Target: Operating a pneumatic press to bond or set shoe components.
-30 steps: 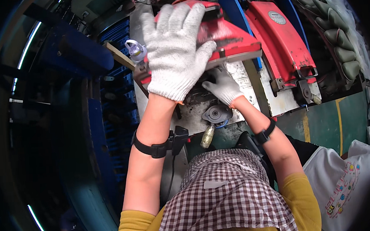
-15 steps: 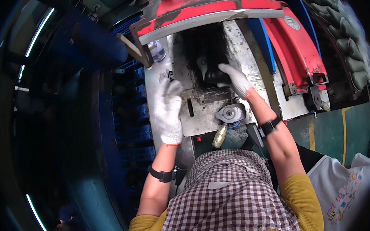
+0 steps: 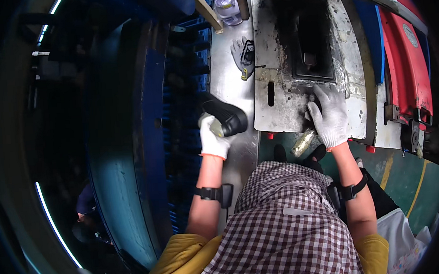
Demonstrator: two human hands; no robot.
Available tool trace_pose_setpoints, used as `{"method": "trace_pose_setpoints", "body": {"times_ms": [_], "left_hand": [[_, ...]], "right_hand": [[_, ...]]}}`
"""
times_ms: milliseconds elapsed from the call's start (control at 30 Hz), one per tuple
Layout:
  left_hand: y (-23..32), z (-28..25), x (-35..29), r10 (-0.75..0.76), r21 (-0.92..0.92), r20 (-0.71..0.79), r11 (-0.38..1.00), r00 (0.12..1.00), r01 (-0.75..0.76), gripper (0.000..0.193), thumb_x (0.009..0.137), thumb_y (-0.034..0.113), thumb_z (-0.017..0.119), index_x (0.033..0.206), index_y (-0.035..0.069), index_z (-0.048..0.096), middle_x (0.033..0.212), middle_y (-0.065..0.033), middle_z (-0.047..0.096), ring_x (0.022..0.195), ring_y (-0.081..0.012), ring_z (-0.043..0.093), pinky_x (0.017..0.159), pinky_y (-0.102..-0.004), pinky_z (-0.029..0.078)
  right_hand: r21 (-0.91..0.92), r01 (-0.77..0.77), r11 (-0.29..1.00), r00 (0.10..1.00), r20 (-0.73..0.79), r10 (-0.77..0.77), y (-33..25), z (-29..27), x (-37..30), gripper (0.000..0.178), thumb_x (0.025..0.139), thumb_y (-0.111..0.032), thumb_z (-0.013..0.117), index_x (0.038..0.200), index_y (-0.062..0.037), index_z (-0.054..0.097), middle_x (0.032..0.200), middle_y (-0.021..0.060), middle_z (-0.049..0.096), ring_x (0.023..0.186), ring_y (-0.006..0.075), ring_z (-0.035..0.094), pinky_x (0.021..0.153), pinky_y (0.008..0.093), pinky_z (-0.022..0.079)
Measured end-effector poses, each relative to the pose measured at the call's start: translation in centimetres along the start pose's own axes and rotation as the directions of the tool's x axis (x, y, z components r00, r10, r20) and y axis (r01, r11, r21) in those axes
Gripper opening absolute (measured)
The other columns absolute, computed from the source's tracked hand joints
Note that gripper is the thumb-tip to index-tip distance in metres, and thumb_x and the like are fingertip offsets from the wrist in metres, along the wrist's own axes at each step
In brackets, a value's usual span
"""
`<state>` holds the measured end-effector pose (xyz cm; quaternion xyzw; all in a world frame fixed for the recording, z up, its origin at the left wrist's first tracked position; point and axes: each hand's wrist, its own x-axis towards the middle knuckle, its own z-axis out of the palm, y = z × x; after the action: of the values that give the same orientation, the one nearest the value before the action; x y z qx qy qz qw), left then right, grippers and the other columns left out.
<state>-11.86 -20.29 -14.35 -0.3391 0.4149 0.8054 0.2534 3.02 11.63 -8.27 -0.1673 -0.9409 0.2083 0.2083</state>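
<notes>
A black shoe [image 3: 228, 117] with a ridged surface is in my white-gloved left hand [image 3: 213, 140], held up to the left of the metal plate [image 3: 276, 116]. A patch of pale olive shows between the shoe and my glove. My right hand [image 3: 330, 114], gloved too, lies curled over the front part of the plate, thumb apart from the bent fingers. What sits under that palm is hidden. Just left of the hand, a handle wrapped in yellowish film [image 3: 304, 143] sticks out over the plate's edge. Behind it is a dark, sooty rectangular recess [image 3: 315, 51].
A grey glove [image 3: 244, 57] lies on the steel strip, in front of a clear jug [image 3: 227, 6]. Blue racking [image 3: 189, 96] runs along the left. A red machine frame [image 3: 410, 60] stands at the right. Someone else is at the far lower left [image 3: 86, 200].
The black shoe has left the recess area, where my right hand touched it, and is now in my left hand at the left. My right hand has come nearer. The view has turned.
</notes>
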Motion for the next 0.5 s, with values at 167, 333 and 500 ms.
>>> {"method": "trace_pose_setpoints", "body": {"times_ms": [167, 333, 500], "left_hand": [[8.6, -15.1, 14.9, 0.095, 0.186, -0.198, 0.981, 0.976, -0.058, 0.034, 0.078, 0.035, 0.071, 0.108, 0.02, 0.07, 0.108, -0.0041, 0.072, 0.097, -0.0281, 0.07, 0.095, -0.0578, 0.052], [12.3, -11.6, 21.9, 0.442, 0.501, -0.339, 0.832, 0.831, -0.238, 0.028, 0.087, 0.031, 0.072, 0.105, 0.01, 0.067, 0.102, -0.0066, 0.073, 0.091, -0.0297, 0.071, 0.095, -0.0467, 0.054], [14.1, -16.8, 22.4, 0.764, 0.864, -0.485, 0.493, 0.425, 0.1, 0.071, 0.091, 0.037, 0.076, 0.151, 0.01, 0.051, 0.132, -0.0184, 0.067, 0.115, -0.0356, 0.069, 0.104, -0.0495, 0.052]], "right_hand": [[-0.016, 0.041, 0.999, 0.998, -0.039, -0.041, -1.7, 0.8, 0.4, 0.017, 0.091, -0.02, 0.07, 0.103, -0.011, 0.079, 0.088, 0.0098, 0.071, 0.087, 0.0316, 0.066, 0.083, 0.0449, 0.051], [-0.069, -0.073, 0.995, 0.997, 0.034, 0.076, -0.3, 1.1, -0.3, 0.016, 0.091, -0.015, 0.071, 0.105, -0.0089, 0.077, 0.094, 0.0114, 0.073, 0.092, 0.0332, 0.067, 0.087, 0.0442, 0.052], [-0.046, -0.027, 0.999, 0.998, 0.059, 0.029, -1.1, 1.1, 0.0, 0.016, 0.091, -0.016, 0.071, 0.104, -0.0078, 0.077, 0.094, 0.0121, 0.074, 0.091, 0.034, 0.068, 0.085, 0.0448, 0.053]]}}
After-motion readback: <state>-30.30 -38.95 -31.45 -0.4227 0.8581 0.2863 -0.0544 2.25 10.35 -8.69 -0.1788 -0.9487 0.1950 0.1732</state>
